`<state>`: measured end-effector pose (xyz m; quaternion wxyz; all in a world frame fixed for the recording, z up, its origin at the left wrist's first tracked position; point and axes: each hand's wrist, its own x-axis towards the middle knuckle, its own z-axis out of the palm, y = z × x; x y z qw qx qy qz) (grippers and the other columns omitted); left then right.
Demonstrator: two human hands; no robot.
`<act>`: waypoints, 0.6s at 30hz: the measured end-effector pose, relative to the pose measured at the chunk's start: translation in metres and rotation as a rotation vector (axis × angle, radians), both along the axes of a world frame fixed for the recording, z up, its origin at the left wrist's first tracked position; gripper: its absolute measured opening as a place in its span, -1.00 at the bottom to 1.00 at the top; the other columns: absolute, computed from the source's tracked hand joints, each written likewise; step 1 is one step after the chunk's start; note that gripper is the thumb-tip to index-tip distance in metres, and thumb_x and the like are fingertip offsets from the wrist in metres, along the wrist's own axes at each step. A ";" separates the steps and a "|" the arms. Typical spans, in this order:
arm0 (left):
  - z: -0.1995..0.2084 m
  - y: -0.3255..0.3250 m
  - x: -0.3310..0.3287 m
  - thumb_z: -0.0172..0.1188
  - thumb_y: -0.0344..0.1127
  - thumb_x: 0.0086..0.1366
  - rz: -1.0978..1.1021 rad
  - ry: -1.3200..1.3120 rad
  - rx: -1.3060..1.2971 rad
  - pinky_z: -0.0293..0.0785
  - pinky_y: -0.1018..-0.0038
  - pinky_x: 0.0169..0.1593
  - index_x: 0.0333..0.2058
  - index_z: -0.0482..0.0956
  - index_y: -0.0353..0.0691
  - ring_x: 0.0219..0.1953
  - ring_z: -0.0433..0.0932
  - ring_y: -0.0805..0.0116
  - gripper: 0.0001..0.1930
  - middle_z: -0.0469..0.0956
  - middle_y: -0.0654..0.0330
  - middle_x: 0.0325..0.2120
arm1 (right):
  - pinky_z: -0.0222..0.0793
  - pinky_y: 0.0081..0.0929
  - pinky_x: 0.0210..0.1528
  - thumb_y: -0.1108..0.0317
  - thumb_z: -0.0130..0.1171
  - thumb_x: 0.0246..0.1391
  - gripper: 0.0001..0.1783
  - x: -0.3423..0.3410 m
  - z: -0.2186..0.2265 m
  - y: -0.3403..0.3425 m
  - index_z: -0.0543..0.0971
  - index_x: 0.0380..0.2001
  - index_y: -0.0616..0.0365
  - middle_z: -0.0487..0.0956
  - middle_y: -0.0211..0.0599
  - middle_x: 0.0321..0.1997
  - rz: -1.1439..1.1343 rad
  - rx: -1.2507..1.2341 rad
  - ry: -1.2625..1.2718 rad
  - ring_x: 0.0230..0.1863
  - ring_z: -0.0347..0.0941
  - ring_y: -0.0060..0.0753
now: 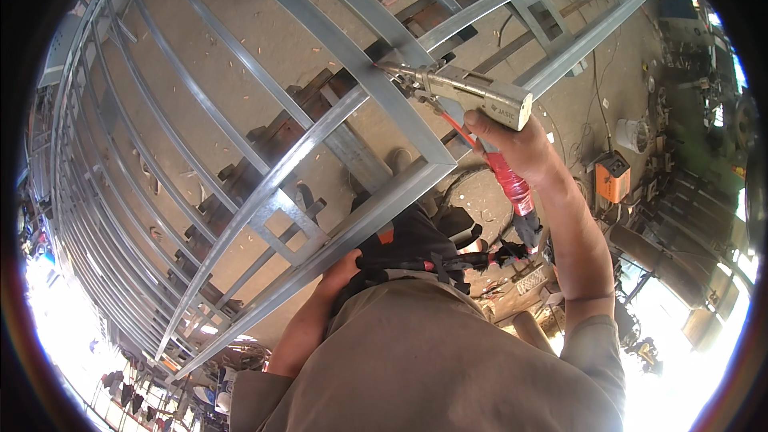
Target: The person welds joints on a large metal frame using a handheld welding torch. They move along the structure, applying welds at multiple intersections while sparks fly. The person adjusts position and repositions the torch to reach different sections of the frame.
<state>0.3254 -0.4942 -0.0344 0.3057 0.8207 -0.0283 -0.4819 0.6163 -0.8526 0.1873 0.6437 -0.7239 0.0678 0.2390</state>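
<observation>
The right hand has its fingers closed around one silver-grey, box-bodied metal tool; the thumb presses along its near edge, and the other fingers are mostly hidden. The tool lies within and ahead of this grip, its narrow nose pointing forward and left to one flat grey bar; whether tip and bar touch, I cannot tell. Just below the fingers hangs one red-wrapped, tube-like length.

The left hand is at the near edge of one large, silvery metal-bar frame; its fingertips are hidden, so I cannot tell whether they grip. The frame spreads ahead of both hands, with bars too many to count. Two grey plates with square cut-outs show: one forward-left of the left fingers, one beyond the right. Farther right of the right fingers stand one orange box and one white bucket.
</observation>
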 end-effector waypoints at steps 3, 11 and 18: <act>-0.001 0.000 0.003 0.22 -0.10 0.24 -0.016 -0.009 -0.024 0.48 0.13 0.01 -0.23 0.63 -0.17 -0.05 0.60 -0.12 -0.72 0.61 -0.06 -0.23 | 0.44 -0.56 -0.35 0.10 0.36 0.28 -0.46 -0.006 0.001 0.006 0.55 0.20 0.19 0.63 -0.44 -0.26 -0.008 -0.099 -0.007 -0.39 0.43 -0.65; -0.016 0.004 0.000 0.45 0.09 0.04 0.060 -0.010 -0.081 0.50 0.07 -0.09 -0.34 0.65 -0.27 -0.16 0.62 -0.11 -0.52 0.63 -0.13 -0.33 | 0.41 -0.54 -0.37 0.04 0.38 0.25 -0.46 -0.010 0.012 0.020 0.59 0.16 0.15 0.63 -0.47 -0.30 0.002 -0.208 -0.007 -0.40 0.44 -0.66; -0.023 0.007 -0.006 0.46 0.10 0.02 0.049 -0.059 -0.096 0.50 0.08 -0.11 -0.35 0.65 -0.26 -0.18 0.62 -0.11 -0.51 0.63 -0.12 -0.33 | 0.40 -0.53 -0.37 0.08 0.36 0.26 -0.52 -0.015 0.012 0.025 0.60 0.12 0.13 0.61 -0.48 -0.32 0.000 -0.239 -0.043 -0.42 0.42 -0.65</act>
